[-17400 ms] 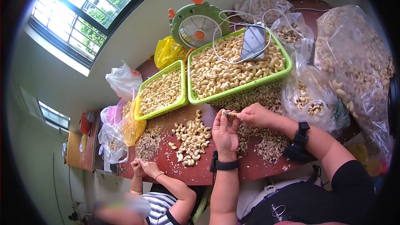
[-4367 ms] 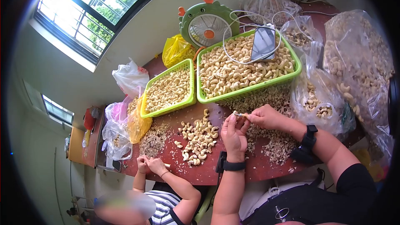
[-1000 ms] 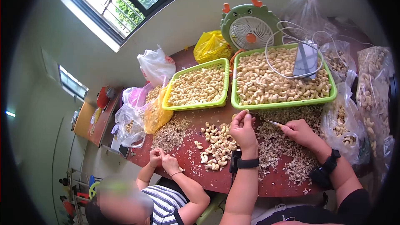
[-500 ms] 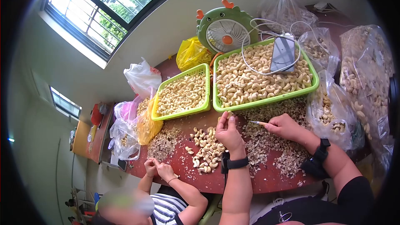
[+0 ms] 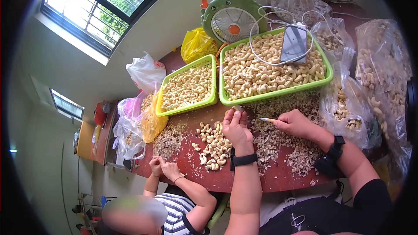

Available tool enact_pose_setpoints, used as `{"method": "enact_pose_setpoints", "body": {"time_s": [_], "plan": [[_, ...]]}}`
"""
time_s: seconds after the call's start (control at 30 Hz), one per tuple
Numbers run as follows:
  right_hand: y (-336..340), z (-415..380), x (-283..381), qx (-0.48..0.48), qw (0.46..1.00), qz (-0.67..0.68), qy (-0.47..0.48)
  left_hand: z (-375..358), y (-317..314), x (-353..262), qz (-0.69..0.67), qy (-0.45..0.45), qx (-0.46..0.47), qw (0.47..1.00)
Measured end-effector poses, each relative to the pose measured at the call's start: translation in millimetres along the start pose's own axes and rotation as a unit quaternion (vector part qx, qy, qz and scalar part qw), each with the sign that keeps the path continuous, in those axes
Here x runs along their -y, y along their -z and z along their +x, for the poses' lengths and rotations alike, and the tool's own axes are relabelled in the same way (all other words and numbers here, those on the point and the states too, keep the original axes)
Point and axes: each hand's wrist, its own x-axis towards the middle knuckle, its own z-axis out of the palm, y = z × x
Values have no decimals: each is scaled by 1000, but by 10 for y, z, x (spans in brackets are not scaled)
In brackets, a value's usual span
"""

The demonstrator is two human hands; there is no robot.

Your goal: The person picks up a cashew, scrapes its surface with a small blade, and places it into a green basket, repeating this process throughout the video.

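Observation:
My left hand (image 5: 237, 129) is raised in front of the large basket, its fingertips pinched on a cashew (image 5: 236, 108). My right hand (image 5: 297, 124) is closed around the handle of a small knife (image 5: 266, 119), whose blade points left toward my left hand without touching it. Left of my left wrist lies a loose pile of cashews (image 5: 214, 146) on the red table. Flaky peel scraps (image 5: 278, 139) spread under and around my right hand. Behind both hands stands a large green basket (image 5: 278, 96) heaped with cashews.
A smaller green basket (image 5: 191, 109) of cashews stands left. A phone (image 5: 294, 45) with a white cable rests on the large basket's nuts, beside a green fan (image 5: 235, 19). Bags of cashews (image 5: 383, 82) line the right. Another person's hands (image 5: 165, 168) work at lower left.
The whole view has shifted slightly, so the baskets and table sit higher. My right hand and the knife have tilted a little; both hands keep their holds.

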Motion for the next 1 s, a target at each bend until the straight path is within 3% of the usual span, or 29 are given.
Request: {"method": "enact_pose_setpoints", "body": {"time_s": [0.33,0.43,0.47,1.0], "plan": [[-58,27,-42,-17,1000,-6,7,38,29,59,-31,7,-5,999],[-35,-16,264,-13,1000,8,7,33,32,54,-32,15,2,999],[-68,24,-13,-14,1000,16,1,35,33,51,-31,26,3,999],[-79,10,85,-3,1000,17,2,32,29,44,-13,18,21,1000]]}}
